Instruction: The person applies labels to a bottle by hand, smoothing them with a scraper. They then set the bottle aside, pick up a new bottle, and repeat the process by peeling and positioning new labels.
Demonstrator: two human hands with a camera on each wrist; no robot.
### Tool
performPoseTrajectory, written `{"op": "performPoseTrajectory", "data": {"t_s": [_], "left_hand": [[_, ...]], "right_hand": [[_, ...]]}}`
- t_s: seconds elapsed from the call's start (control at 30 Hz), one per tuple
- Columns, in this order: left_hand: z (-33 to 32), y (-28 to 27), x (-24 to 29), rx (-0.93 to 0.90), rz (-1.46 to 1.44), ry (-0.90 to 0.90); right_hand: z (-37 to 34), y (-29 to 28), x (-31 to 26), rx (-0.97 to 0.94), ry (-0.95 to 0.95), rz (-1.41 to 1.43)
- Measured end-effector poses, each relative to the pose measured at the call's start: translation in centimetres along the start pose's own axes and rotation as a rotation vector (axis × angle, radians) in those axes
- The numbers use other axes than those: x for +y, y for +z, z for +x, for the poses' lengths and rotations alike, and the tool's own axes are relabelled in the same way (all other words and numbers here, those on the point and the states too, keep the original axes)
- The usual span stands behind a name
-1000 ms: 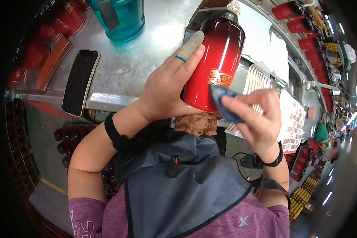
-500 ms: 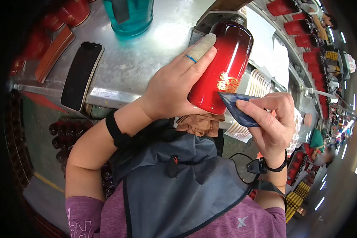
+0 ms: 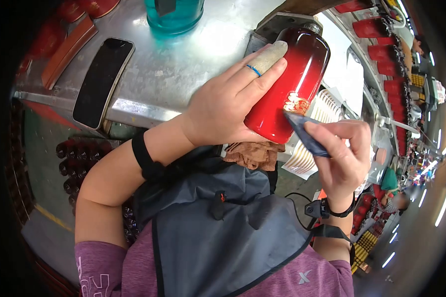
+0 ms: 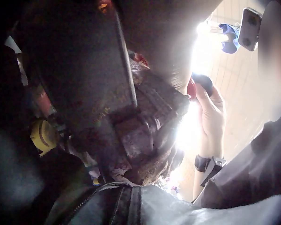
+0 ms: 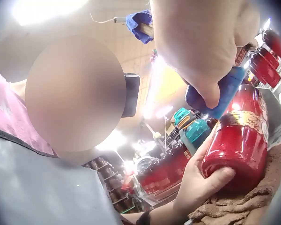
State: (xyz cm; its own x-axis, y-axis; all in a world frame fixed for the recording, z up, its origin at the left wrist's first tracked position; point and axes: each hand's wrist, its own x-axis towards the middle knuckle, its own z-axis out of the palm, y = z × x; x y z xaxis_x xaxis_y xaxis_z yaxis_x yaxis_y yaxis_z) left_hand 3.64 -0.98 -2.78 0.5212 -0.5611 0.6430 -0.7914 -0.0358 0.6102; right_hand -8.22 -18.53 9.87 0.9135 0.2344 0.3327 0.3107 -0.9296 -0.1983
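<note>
The work looks partway through: the red bottle (image 3: 301, 79) lies slanting at the edge of the metal bench (image 3: 168, 74), its base toward the person, and the gold pattern (image 3: 296, 103) is already on its side near the base; the smoothing or pressing of that pattern seems to be the step in hand, since the tip of the flat blue piece (image 3: 309, 136) sits at the pattern's base-side edge, though whether it presses or only hovers I cannot tell; what is left seems to be finishing that rub and taking the bottle away, while whether the rest of the pattern is settled is not shown; the left hand (image 3: 230, 101) is spread over the bottle and grips it, fingers along the side and thumb at the base; the right hand (image 3: 344, 148) pinches the blue piece between thumb and fingers; the head view alone gives the dark neck end, the phone (image 3: 103, 81) on the bench and the striped sheet (image 3: 327, 101) beside the bottle; the right wrist view shows what that one hides, the round base with the left thumb on it, the pattern running on round the side as a band, and the brown cloth (image 5: 243, 192) close against the bottle's lower side; the left wrist view is mostly dark, with the right hand against glare and only a sliver of red by its fingers.
</note>
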Motion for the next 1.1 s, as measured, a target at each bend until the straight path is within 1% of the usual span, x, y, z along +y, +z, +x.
{"op": "performPoseTrajectory", "data": {"t_s": [0.03,0.07,0.13,0.17,0.2,0.27,0.33,0.37,0.4,0.47,0.53,0.57,0.6,0.67,0.7,0.73,0.8,0.87,0.9,0.93,0.97,1.0,1.07,1.1], "left_hand": [[0.0,0.0,0.0,0.011,-0.009,0.006],[0.0,0.1,0.0,0.021,-0.02,0.011],[-0.1,0.0,0.0,0.013,-0.019,0.004],[-0.1,0.0,0.0,0.003,-0.016,0.0],[-0.1,-0.1,0.0,0.005,-0.015,0.001],[0.0,-0.1,0.1,-0.004,-0.017,-0.007],[0.0,0.0,0.1,-0.001,-0.015,-0.001],[0.0,0.0,0.0,0.003,-0.009,-0.002],[0.0,0.0,0.0,0.004,-0.009,0.005],[0.0,0.0,0.0,-0.01,0.001,-0.012],[0.0,0.0,0.1,-0.007,-0.004,-0.006],[0.0,0.0,0.0,-0.002,-0.007,-0.006],[0.0,0.1,0.1,-0.005,-0.008,-0.002],[0.0,0.0,0.0,-0.01,-0.011,-0.018],[-0.1,0.0,0.0,-0.012,-0.012,-0.014],[-0.1,0.0,0.0,-0.018,-0.016,-0.027],[-0.1,0.0,0.2,-0.028,-0.023,-0.036],[-0.2,-0.3,0.2,-0.069,-0.091,-0.101],[-0.4,-0.4,0.3,-0.073,-0.092,-0.093],[-0.7,-0.6,0.3,-0.136,-0.129,-0.159],[-0.7,-0.6,0.2,-0.195,-0.162,-0.226],[-0.7,-0.5,0.1,-0.198,-0.159,-0.221],[-0.8,-0.1,0.0,-0.161,-0.184,-0.18],[-0.8,-0.1,-0.1,-0.173,-0.184,-0.174]], "right_hand": [[0.2,0.2,0.0,-0.001,0.001,0.0],[-0.3,0.4,0.3,0.04,0.098,0.007],[-0.2,0.0,1.2,0.079,0.184,-0.114],[-0.2,-0.2,0.8,0.057,0.17,-0.1],[0.1,-0.1,0.6,0.022,0.043,-0.006],[0.4,0.1,0.4,0.004,0.018,0.017],[0.3,-0.3,1.5,0.054,0.086,-0.137],[0.4,-0.4,1.2,0.042,0.036,-0.098],[0.9,-0.3,0.7,-0.032,-0.078,-0.042],[0.9,0.2,1.0,0.013,-0.049,-0.043],[1.2,-0.2,1.3,0.053,0.022,-0.131],[1.0,0.0,1.2,0.019,-0.067,-0.068],[1.4,0.0,0.3,-0.029,-0.11,-0.024],[1.4,0.2,1.3,0.039,-0.078,-0.093],[1.8,-0.4,1.4,0.025,-0.022,-0.168],[1.8,-0.3,1.1,0.029,-0.022,-0.169],[1.4,0.0,0.3,-0.047,-0.138,0.003],[1.2,0.2,1.5,0.033,-0.089,0.009],[0.9,0.0,2.0,0.072,0.016,-0.022],[0.6,-0.2,2.4,0.109,0.12,-0.051],[0.2,-0.5,2.2,0.095,0.184,-0.019],[0.1,-0.4,1.7,0.11,0.127,0.09],[0.3,-0.2,1.0,-0.033,0.126,0.235],[0.0,0.4,1.6,0.025,0.256,0.298]]}}
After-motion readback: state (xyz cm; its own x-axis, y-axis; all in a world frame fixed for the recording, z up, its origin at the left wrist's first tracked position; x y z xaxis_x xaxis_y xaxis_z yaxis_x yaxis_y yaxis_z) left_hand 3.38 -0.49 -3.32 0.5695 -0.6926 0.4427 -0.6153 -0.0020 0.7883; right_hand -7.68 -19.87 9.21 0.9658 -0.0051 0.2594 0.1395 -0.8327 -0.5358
